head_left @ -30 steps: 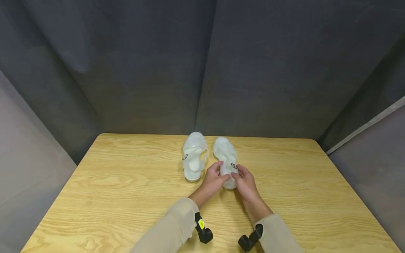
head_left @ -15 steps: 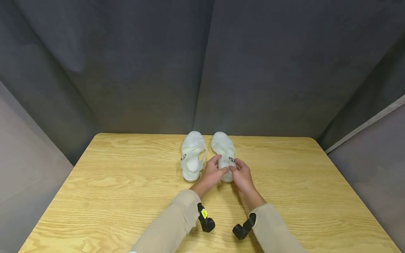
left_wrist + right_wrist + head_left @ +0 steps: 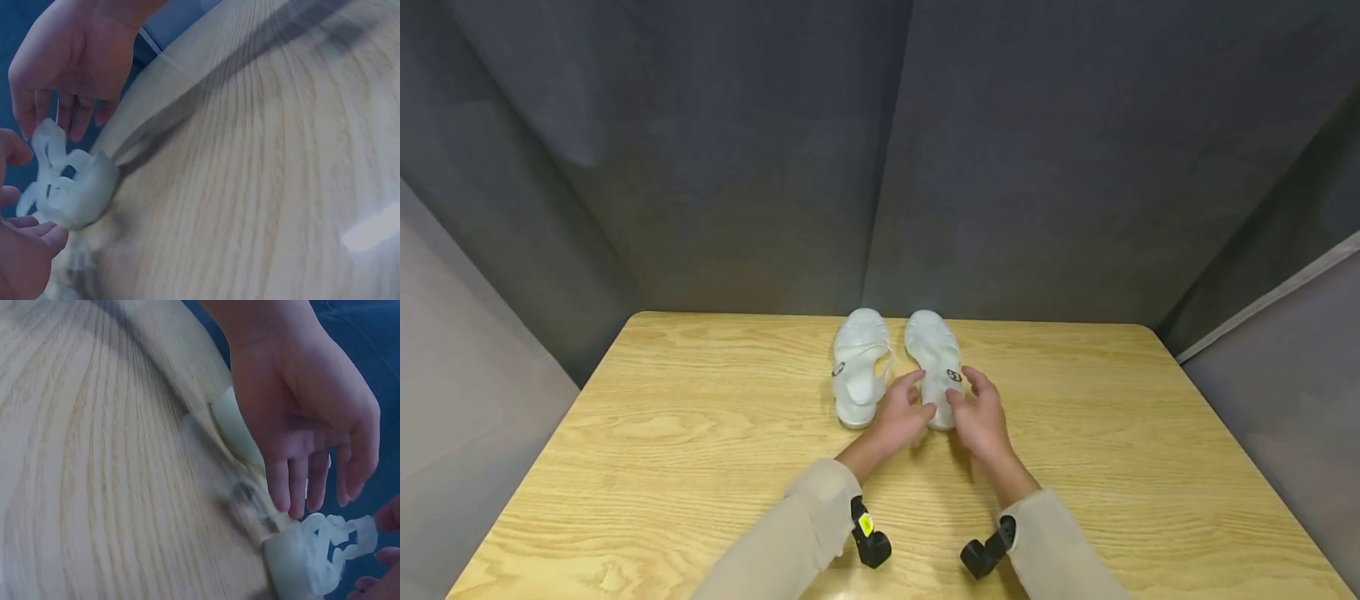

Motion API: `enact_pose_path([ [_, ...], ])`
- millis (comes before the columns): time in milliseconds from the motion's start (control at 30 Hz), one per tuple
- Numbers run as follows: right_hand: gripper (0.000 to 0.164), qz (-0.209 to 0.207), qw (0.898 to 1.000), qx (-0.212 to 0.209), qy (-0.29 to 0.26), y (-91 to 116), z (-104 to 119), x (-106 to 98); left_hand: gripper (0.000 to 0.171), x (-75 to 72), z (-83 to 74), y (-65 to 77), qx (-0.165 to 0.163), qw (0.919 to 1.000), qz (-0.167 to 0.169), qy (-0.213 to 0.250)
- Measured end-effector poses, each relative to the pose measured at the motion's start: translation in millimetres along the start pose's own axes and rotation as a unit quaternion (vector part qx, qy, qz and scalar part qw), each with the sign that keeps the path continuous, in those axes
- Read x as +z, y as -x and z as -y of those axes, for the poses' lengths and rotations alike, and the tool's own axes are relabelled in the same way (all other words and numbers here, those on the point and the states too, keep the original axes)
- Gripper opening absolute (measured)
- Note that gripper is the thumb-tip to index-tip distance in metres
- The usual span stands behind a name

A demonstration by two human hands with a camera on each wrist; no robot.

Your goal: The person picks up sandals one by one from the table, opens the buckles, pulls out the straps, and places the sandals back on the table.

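Note:
A pair of white strappy sandals stands side by side at the table's far edge, toes pointing away: a left sandal (image 3: 854, 408) and a right sandal (image 3: 929, 335). Both hands flank the heel of the right sandal. On its left side, my left hand (image 3: 897, 417) has its fingers and thumb spread, passing between the two sandals (image 3: 300, 406). At the other side my right hand (image 3: 982, 421) is likewise loosely spread, its fingertips close to the strap of the right sandal (image 3: 94, 194). Whether any fingertip still touches the sandal is hard to tell.
The wooden table (image 3: 700, 433) has rounded far corners. Behind it hangs a dark grey curtain (image 3: 737, 167), with paler panels (image 3: 467, 400) at the sides. A small black camera (image 3: 871, 537) sits on the left sleeve, another (image 3: 987, 550) on the right.
The right sandal was pushed forward until its toe came about level with the left one. Both hands have since loosened, fingers spreading away from its heel.

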State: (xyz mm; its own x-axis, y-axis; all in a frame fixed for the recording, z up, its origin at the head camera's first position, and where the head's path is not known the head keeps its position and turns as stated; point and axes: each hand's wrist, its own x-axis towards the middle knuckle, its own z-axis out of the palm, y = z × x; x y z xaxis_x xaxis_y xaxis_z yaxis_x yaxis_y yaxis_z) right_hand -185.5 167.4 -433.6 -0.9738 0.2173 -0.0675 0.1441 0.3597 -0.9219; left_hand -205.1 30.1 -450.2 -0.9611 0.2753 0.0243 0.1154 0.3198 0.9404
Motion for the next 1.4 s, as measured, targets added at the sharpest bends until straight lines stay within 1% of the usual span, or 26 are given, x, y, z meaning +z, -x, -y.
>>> enact_pose_path([
  [33,0.05,-0.009,1.0,-0.01,0.011,0.2,1.3,-0.9,0.059,-2.6,-1.9,1.8,0.009,0.9999,0.001,-0.015],
  [67,0.049,-0.019,0.999,-0.022,0.021,0.3,2.8,-1.7,0.059,-5.3,-3.5,3.1,0.025,0.9993,0.0,-0.028],
  [133,0.046,-0.032,0.998,-0.043,0.033,-0.2,5.6,-2.8,0.057,-10.9,-6.5,4.8,0.053,0.9978,0.001,-0.04],
  [233,0.043,-0.039,0.997,-0.06,0.038,-0.7,10.8,-3.8,0.056,-19.8,-12.9,6.4,0.077,0.9965,0.011,-0.032],
  [333,0.042,-0.039,0.996,-0.072,0.043,-1.7,17.1,-4.0,0.056,-28.6,-18.9,6.7,0.084,0.9963,0.013,-0.014],
  [533,0.04,-0.035,0.992,-0.107,0.053,-6.2,33.1,-1.4,0.052,-44.3,-22.2,6.7,0.096,0.9947,-0.029,0.024],
  [700,0.038,-0.018,0.99,-0.117,0.076,-10.7,40.3,4.2,0.05,-54.8,-17.7,6.0,0.112,0.9914,-0.062,0.028],
  [800,0.037,-0.005,0.986,-0.132,0.102,-13.2,43.1,9.1,0.048,-61.2,-14.3,3.1,0.12,0.9883,-0.091,0.027],
  [867,0.036,0.004,0.982,-0.144,0.119,-14.9,44.6,12.9,0.046,-65.9,-12.0,0.5,0.118,0.9861,-0.114,0.026],
  [933,0.036,0.009,0.979,-0.152,0.132,-16.4,45.8,17.1,0.044,-71.0,-9.6,-2.2,0.107,0.9849,-0.134,0.021],
  [1067,0.036,0.017,0.979,-0.148,0.141,-20.9,45.4,25.2,0.044,-79.4,-2.9,-6.1,0.073,0.9854,-0.154,0.003],
  [1167,0.037,0.028,0.981,-0.131,0.144,-25.7,43.4,32.0,0.045,-83.6,4.8,-7.7,0.043,0.9869,-0.155,-0.014],
  [1233,0.038,0.036,0.981,-0.121,0.145,-29.0,42.0,36.3,0.045,-85.0,10.7,-8.2,0.023,0.9877,-0.153,-0.017],
  [1400,0.038,0.033,0.985,-0.104,0.137,-36.5,38.9,46.2,0.043,-85.5,21.5,-7.5,-0.006,0.9902,-0.139,0.006],
])
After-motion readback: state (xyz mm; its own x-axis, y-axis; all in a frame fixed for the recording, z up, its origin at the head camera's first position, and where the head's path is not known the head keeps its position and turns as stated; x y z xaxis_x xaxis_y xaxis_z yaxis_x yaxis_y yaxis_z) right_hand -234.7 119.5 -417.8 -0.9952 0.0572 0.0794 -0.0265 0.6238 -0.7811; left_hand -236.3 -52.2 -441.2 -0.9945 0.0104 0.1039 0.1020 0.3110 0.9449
